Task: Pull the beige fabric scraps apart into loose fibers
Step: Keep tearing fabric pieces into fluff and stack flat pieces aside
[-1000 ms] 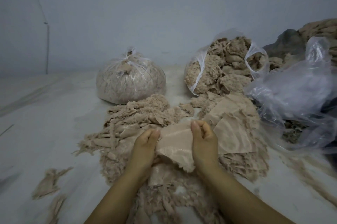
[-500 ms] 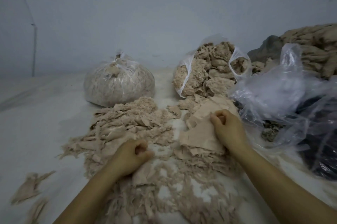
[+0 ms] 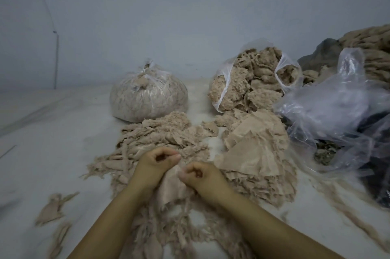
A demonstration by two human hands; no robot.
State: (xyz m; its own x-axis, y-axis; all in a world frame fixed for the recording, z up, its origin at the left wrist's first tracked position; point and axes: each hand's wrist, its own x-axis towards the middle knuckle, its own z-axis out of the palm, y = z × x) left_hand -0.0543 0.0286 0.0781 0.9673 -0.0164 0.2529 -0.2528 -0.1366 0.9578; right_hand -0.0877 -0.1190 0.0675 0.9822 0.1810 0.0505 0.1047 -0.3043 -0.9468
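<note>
Both hands meet low over the pale counter [image 3: 52,132]. The left hand [image 3: 157,163] and right hand [image 3: 200,177] each pinch an edge of one beige fabric scrap [image 3: 173,189] hanging between them, fingers curled. Shredded fibers [image 3: 164,132] lie just beyond the left hand; flat scraps [image 3: 253,149] pile beyond the right hand, bags behind.

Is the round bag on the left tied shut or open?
Tied shut. The round bag has its plastic gathered into a knot at the top, with only a small tuft of beige fluff poking out beside it.
</note>
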